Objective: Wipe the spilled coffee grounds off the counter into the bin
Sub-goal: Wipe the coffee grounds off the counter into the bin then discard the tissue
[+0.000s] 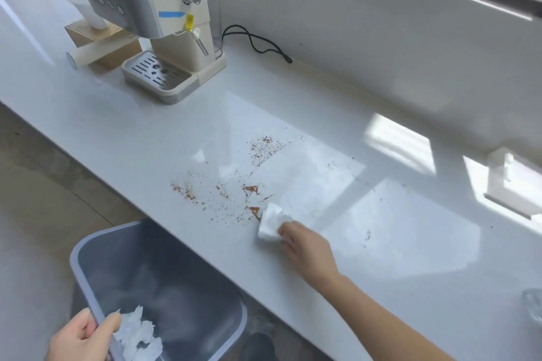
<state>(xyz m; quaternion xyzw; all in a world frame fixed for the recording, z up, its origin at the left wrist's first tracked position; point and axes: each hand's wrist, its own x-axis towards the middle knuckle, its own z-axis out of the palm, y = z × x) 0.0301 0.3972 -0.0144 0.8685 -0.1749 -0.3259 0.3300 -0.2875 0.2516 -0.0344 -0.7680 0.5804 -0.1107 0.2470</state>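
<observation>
Coffee grounds [234, 187]: scattered brown on white counter [381, 228], near front edge. Right hand [305, 249] pinched white tissue [271, 224] touching them. Left hand [83, 337], partly cut off, gripped grey bin [223, 302] rim below counter; crumpled tissues [137, 334] inside.

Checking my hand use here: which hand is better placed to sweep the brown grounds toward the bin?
Right. The right hand already presses the white paper towel on the white counter beside the brown coffee grounds; the left hand grips the grey plastic bin.
</observation>
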